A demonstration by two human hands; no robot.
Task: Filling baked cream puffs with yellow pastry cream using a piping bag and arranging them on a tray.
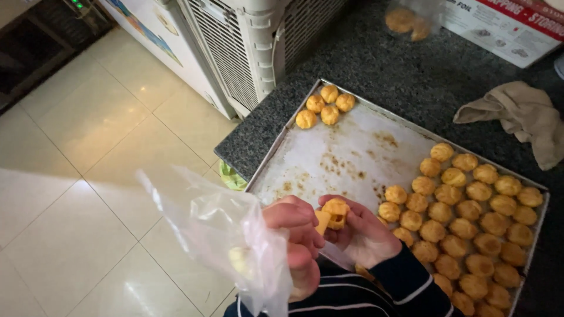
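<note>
My left hand grips a clear plastic piping bag with pale cream inside, its yellow tip pressed against a small golden puff pastry. My right hand cups that puff from below and behind. Both hands hover over the near edge of a metal baking tray. Several baked puffs fill the tray's right side, and a small cluster of puffs sits at its far left corner.
The tray lies on a dark granite counter. A beige cloth lies at the right, a white box and a bag of puffs at the back. A white appliance stands on the tiled floor.
</note>
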